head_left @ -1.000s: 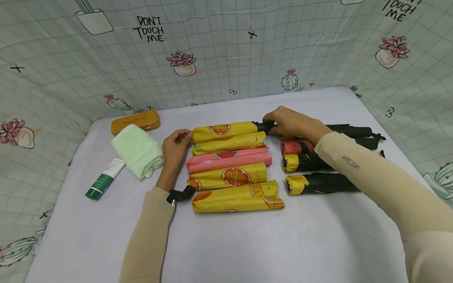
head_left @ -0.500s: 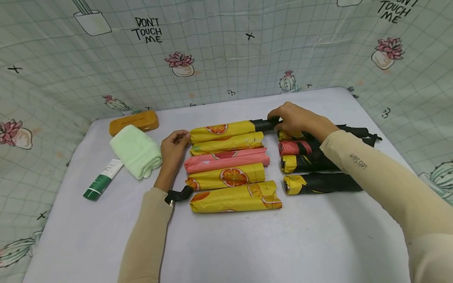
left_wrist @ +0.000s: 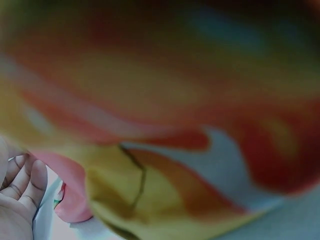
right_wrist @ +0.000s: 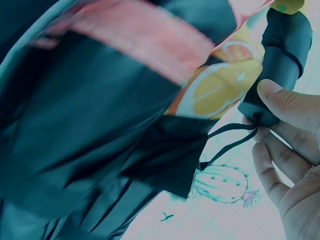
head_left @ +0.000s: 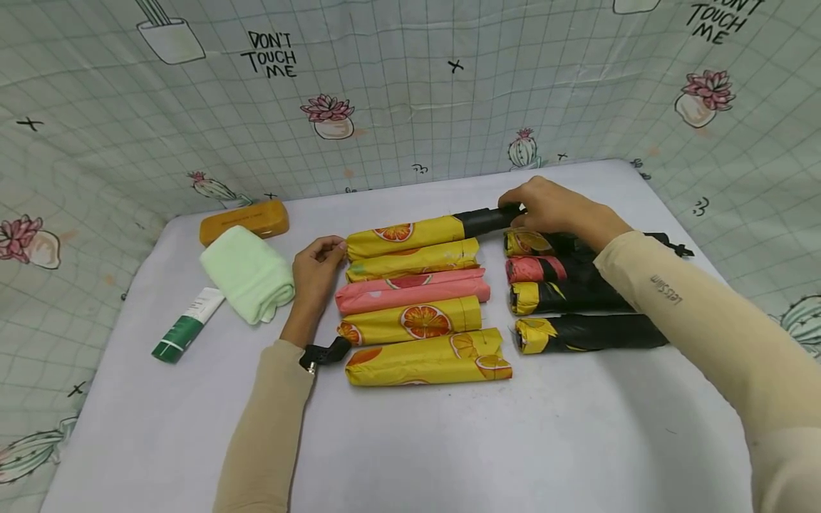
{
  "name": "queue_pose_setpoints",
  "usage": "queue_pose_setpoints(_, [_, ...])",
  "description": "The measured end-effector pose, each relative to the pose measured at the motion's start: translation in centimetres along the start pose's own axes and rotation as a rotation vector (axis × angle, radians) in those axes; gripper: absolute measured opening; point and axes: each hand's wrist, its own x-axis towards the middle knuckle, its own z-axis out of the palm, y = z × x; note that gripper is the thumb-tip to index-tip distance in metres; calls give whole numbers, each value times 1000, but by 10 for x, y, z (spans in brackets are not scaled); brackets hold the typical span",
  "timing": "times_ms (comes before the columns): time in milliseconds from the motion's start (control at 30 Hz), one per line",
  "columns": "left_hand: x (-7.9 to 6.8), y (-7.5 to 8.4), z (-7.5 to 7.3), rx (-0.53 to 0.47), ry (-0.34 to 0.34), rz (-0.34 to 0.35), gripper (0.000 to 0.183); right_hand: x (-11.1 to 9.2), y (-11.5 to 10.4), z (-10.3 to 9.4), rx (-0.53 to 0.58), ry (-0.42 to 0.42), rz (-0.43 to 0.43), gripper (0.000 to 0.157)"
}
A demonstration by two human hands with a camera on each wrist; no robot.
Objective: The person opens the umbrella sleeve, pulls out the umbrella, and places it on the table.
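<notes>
In the head view, my left hand (head_left: pixel 317 267) pinches the left end of a yellow sleeve (head_left: pixel 404 236) with an orange-slice print, the farthest in a column of sleeves. From its right end juts a black folded umbrella (head_left: pixel 484 221), its outer end gripped by my right hand (head_left: pixel 554 206). The right wrist view shows the thumb and fingers of that hand on the umbrella's black handle (right_wrist: pixel 280 65), from which a thin cord (right_wrist: pixel 232 131) loops. Below lie more yellow sleeves (head_left: pixel 426 356) and a pink sleeve (head_left: pixel 413 288). Blurred printed fabric (left_wrist: pixel 165 170) fills most of the left wrist view.
Several black folded umbrellas (head_left: pixel 590 333) lie at the right, partly under my right forearm. On the left are an orange case (head_left: pixel 246 219), a folded pale green towel (head_left: pixel 249 274) and a green-and-white tube (head_left: pixel 188 326). A patterned cloth (head_left: pixel 398 92) hangs behind the white table (head_left: pixel 410 442).
My right hand has moved right and slightly away, drawing more of the black umbrella out of the yellow sleeve. My left hand stays at the sleeve's left end.
</notes>
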Motion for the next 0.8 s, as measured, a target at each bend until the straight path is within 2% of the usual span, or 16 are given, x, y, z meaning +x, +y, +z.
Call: queue_pose_setpoints(800, [-2,3,0,21,-5,-3,21,-28,26,-10,-51,43,22,37])
